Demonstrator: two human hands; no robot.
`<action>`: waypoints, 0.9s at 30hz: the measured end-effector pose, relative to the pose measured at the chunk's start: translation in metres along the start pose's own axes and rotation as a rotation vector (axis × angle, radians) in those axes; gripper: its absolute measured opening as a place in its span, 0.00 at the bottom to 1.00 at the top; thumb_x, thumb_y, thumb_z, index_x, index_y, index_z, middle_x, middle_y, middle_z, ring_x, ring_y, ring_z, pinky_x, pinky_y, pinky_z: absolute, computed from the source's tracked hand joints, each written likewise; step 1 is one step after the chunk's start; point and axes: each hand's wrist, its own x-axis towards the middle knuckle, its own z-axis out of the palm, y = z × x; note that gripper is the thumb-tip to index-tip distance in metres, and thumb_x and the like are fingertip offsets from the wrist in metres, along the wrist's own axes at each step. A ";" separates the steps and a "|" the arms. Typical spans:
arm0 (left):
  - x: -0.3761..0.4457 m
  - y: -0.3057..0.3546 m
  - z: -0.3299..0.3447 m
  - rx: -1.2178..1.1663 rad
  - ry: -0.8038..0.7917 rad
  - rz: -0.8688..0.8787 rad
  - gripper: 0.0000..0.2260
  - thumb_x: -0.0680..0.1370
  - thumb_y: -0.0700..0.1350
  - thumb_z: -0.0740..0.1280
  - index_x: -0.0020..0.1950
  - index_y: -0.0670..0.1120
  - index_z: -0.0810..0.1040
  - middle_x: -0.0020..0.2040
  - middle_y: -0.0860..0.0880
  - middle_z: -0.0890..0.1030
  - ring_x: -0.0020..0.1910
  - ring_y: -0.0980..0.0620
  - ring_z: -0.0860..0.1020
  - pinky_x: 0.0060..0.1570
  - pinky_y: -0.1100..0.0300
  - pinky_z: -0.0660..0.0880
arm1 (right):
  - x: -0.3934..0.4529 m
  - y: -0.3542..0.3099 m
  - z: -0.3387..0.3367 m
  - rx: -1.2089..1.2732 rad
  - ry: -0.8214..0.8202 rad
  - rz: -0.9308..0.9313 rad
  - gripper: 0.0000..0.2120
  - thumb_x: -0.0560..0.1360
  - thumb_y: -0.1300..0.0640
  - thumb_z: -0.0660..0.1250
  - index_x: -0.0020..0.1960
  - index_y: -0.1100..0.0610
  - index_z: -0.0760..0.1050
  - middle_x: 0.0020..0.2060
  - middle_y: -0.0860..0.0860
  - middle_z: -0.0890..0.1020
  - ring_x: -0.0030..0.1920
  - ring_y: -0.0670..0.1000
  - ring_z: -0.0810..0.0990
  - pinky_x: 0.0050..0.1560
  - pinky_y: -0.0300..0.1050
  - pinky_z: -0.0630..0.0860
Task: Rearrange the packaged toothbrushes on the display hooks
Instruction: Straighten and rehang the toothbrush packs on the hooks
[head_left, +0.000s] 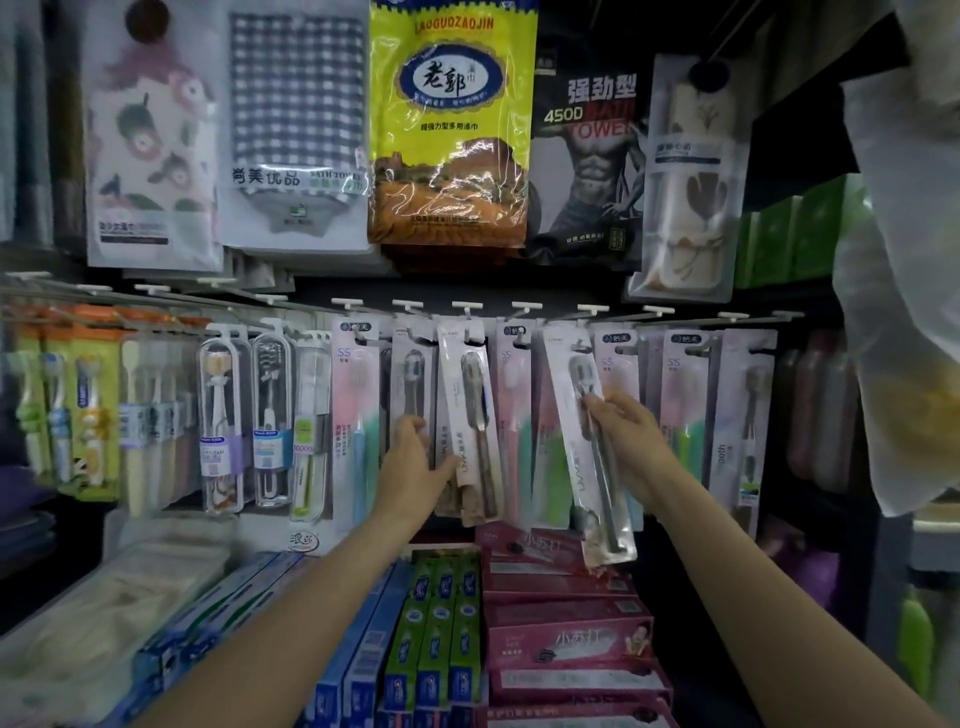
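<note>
A row of packaged toothbrushes hangs from white-tipped display hooks across the middle. My left hand grips the lower part of a white toothbrush pack that hangs tilted from its hook. My right hand pinches a second white pack with a grey brush. This pack is slanted, with its top near a hook and its bottom swung out to the right. Pink and green packs hang on both sides of the two.
Bagged towels hang on the row above. Below the hooks lie boxed toothpastes: blue, green and pink. Clear toothbrush cases hang at the left. A pale plastic bag hangs close on the right.
</note>
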 end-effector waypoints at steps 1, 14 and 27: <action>0.000 0.001 0.002 -0.013 -0.010 -0.015 0.24 0.74 0.42 0.69 0.65 0.40 0.62 0.63 0.41 0.72 0.61 0.45 0.73 0.61 0.52 0.71 | 0.000 0.001 -0.001 -0.006 0.017 -0.011 0.09 0.79 0.54 0.60 0.48 0.59 0.73 0.38 0.50 0.75 0.42 0.48 0.73 0.51 0.42 0.69; 0.004 -0.010 0.009 0.132 0.069 0.003 0.04 0.77 0.38 0.64 0.51 0.42 0.73 0.48 0.44 0.79 0.40 0.54 0.73 0.40 0.62 0.68 | -0.016 0.016 -0.013 -0.221 -0.031 0.046 0.10 0.74 0.60 0.69 0.52 0.54 0.71 0.51 0.54 0.80 0.50 0.52 0.78 0.49 0.44 0.73; 0.008 -0.021 -0.040 0.186 0.085 0.088 0.09 0.76 0.38 0.66 0.56 0.41 0.78 0.43 0.48 0.78 0.43 0.52 0.75 0.46 0.62 0.70 | -0.028 0.053 0.005 -0.437 0.078 -0.031 0.20 0.73 0.63 0.69 0.63 0.60 0.68 0.44 0.49 0.76 0.46 0.49 0.74 0.47 0.41 0.69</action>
